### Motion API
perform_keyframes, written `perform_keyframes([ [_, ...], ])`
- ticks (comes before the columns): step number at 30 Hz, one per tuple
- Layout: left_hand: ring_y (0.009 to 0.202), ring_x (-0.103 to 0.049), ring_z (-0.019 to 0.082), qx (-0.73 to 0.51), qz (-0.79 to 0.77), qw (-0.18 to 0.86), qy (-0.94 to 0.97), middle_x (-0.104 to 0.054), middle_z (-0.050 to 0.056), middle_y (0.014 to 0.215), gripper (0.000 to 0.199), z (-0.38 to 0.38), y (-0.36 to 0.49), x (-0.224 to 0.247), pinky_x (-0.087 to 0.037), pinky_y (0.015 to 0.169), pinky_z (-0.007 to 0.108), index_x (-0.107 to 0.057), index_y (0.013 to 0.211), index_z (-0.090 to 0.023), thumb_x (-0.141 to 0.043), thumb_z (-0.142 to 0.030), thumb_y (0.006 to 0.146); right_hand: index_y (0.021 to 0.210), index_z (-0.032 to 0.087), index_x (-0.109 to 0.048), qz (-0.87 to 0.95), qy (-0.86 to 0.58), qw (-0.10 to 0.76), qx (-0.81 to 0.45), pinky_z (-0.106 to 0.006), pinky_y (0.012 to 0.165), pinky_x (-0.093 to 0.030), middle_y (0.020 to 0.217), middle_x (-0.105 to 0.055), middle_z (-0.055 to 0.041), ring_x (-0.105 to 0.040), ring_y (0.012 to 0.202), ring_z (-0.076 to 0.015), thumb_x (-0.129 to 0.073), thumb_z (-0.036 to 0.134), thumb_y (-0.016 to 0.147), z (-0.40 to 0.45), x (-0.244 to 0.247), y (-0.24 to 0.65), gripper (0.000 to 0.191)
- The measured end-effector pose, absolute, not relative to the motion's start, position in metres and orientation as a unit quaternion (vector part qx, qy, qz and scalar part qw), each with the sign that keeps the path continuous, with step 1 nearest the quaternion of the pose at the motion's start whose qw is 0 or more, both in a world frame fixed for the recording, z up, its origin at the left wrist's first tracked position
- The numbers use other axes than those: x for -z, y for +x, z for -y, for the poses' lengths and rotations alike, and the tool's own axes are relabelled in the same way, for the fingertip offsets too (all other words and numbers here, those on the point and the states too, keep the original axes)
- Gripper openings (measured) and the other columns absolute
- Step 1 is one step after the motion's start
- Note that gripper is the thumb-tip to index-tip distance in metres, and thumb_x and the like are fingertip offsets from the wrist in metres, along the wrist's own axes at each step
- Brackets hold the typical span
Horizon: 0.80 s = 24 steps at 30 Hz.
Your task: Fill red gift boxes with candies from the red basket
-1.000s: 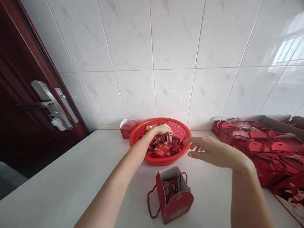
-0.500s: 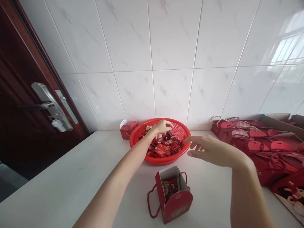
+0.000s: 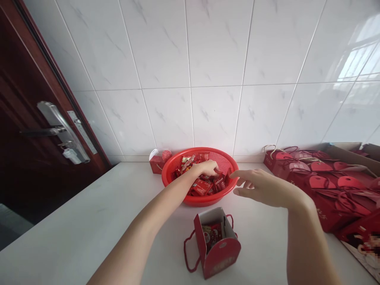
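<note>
Inside the red plastic basket (image 3: pixel 170 165), my left hand (image 3: pixel 209 168) reaches down onto the red wrapped sweets (image 3: pixel 202 187). Its fingers are bent and drawn together, their tips partly lost among the wrappers, so what they hold cannot be made out. My right hand (image 3: pixel 257 185) hovers at the basket's right rim, open, thumb and forefinger apart, nothing held. In front of the basket stands a red gift box (image 3: pixel 222 259) with its top open and cord handles out to the sides. Some wrapped sweets (image 3: pixel 213 234) lie inside it.
A small red box (image 3: pixel 156 164) stands behind the basket's left side against the tiled wall (image 3: pixel 213 118). Many red gift boxes (image 3: pixel 311 186) with cords crowd the right side, beside a cardboard carton (image 3: pixel 341 149). A dark door (image 3: pixel 32 158) with a metal handle is at left.
My left hand has moved down and slightly right into the sweets, its fingers lowering among them. The right hand and the open gift box have hardly moved.
</note>
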<state>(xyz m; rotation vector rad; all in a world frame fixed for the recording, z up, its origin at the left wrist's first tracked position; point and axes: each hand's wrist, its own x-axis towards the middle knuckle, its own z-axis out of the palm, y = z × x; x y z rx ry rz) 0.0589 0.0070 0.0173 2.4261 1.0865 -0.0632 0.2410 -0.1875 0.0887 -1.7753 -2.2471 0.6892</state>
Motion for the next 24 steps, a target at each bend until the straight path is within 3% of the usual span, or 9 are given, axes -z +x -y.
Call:
perform_keyframes([
  [4,0.053,-0.048,0.013,-0.015,-0.431,0.232,0.872,-0.055,-0.002,0.052,0.019,-0.016,0.042,-0.017,-0.035,0.055,0.026,-0.066,0.062,-0.017,-0.072,-0.033,0.071,0.137,0.031,-0.056,0.754,-0.605,0.101,-0.234,-0.035,0.085,-0.054,0.120,-0.065,-0.0098,-0.066,0.104,-0.0250,-0.053,0.049,0.092,0.186,-0.087,0.243,0.049],
  [13,0.066,-0.054,0.013,-0.130,-0.337,0.316,0.877,-0.064,0.000,0.073,0.038,0.004,0.040,-0.049,-0.039,0.063,0.026,-0.073,0.080,-0.016,-0.071,-0.054,0.074,0.130,0.028,-0.060,0.783,-0.573,0.159,-0.184,-0.033,0.078,-0.054,0.108,-0.071,-0.0085,-0.068,0.095,-0.0234,-0.052,0.043,0.094,0.179,-0.084,0.242,0.040],
  [17,0.066,-0.053,0.013,-0.210,-0.261,0.394,0.856,-0.063,0.001,0.073,0.036,0.042,0.035,-0.066,-0.039,0.060,0.025,-0.073,0.082,-0.016,-0.075,-0.051,0.075,0.131,0.025,-0.055,0.773,-0.572,0.236,-0.141,-0.035,0.073,-0.054,0.099,-0.074,-0.0077,-0.070,0.087,-0.0233,-0.050,0.041,0.096,0.177,-0.088,0.239,0.040],
  [20,0.067,-0.056,0.013,-0.245,-0.255,0.438,0.827,-0.065,0.000,0.073,0.033,0.075,0.023,-0.068,-0.043,0.061,0.025,-0.074,0.084,-0.017,-0.078,-0.048,0.074,0.118,0.024,-0.061,0.780,-0.540,0.282,-0.143,-0.034,0.073,-0.054,0.095,-0.074,-0.0057,-0.070,0.086,-0.0219,-0.052,0.037,0.094,0.179,-0.093,0.232,0.029],
  [24,0.088,-0.066,0.019,-0.308,-0.248,0.428,0.813,-0.074,0.003,0.090,0.032,0.112,0.005,-0.065,-0.052,0.080,0.030,-0.076,0.096,-0.019,-0.079,-0.044,0.076,0.088,0.022,-0.065,0.797,-0.458,0.341,-0.196,-0.032,0.071,-0.054,0.085,-0.073,-0.0033,-0.069,0.082,-0.0196,-0.057,0.034,0.090,0.187,-0.100,0.219,0.015],
])
